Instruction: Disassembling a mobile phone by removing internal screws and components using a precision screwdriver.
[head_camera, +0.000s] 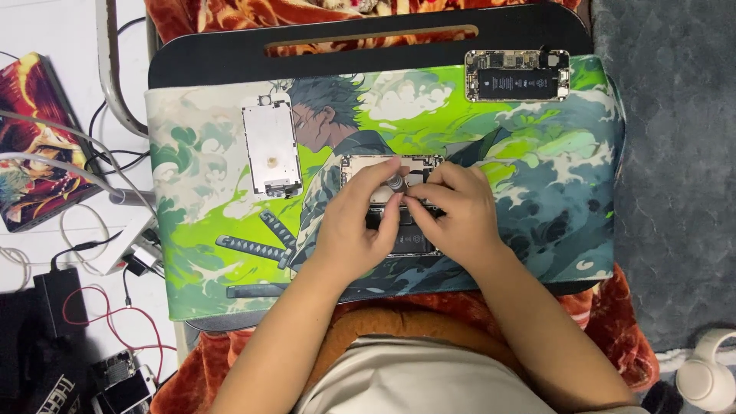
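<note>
A green and white illustrated mat [199, 261] covers the black tabletop [368, 54]. Left of the fingers, a white phone screen panel [271, 150] lies face down on it. Beyond and right of them rests a second opened phone [517, 75]. Far left, cables [92, 253] and a colourful box [34, 146] lie on the floor; white headphones [705, 376] sit near right.
</note>
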